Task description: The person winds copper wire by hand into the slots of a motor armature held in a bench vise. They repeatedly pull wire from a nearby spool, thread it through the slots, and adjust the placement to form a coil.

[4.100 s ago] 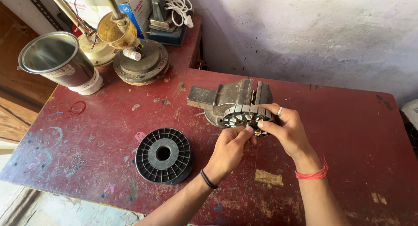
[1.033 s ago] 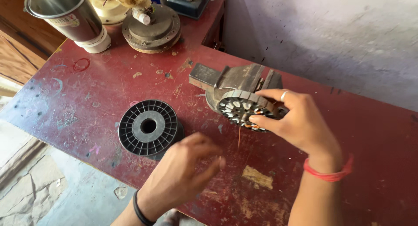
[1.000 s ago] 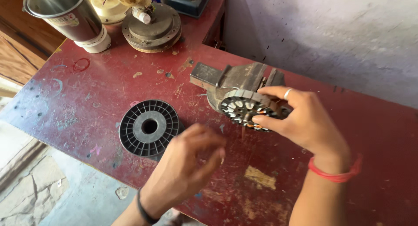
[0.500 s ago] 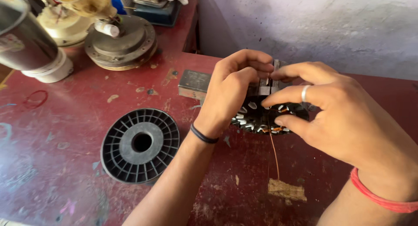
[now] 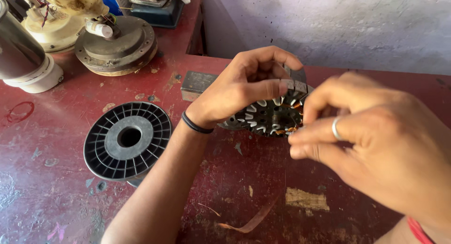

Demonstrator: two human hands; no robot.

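The stator core [image 5: 270, 115] sits just right of the frame's centre, standing on the red bench [image 5: 61, 192] with its round face turned toward the camera and its axis running away toward the wall. It is a dark, laminated metal ring with pale slot liners set like teeth around the bore, and a few strands of copper-coloured wire show at its lower edge. Behind it, a grey metal block [image 5: 197, 83] lies flat on the bench.

The left hand [image 5: 244, 86] reaches in from the lower middle, a black band on the wrist, its fingers curled over the core's top rim in a closed grip. The right hand [image 5: 376, 140], blurred and large at the right of the frame, wears a ring; its fingertips pinch narrowly at the wire by the core's lower right edge.

Left of centre lies a black ribbed plastic spool [image 5: 128, 139], flat, hole upward. In the upper left stands a round, dull metal motor housing [image 5: 117, 44].
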